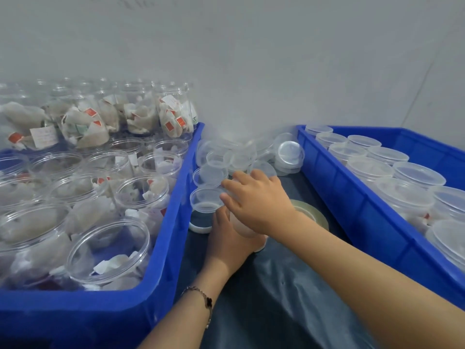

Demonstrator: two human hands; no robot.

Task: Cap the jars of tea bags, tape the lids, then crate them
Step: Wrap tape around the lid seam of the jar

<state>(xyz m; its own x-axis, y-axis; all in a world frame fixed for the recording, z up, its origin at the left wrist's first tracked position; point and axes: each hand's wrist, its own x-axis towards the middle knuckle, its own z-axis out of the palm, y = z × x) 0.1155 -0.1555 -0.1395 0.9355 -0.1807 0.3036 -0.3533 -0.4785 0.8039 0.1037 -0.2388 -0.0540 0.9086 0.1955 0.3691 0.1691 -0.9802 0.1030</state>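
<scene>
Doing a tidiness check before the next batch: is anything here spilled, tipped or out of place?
Nothing spilled. The loose lids lie in a jumbled heap between the two crates, some tilted on edge. In the left crate the front jars lean at angles rather than standing upright. The tape roll lies flat.

The light around me is soft, even and cool, with no hard shadows, only a faint dimness under my hands [251, 210] on the dark tabletop [289, 285]. A milky haze softens the clear jars [105, 248] and the loose lids [226, 157], which blur together at the back, and small white glints sit on their rims. The wide lens bows the blue crates [352, 202] outward near the edges.
</scene>
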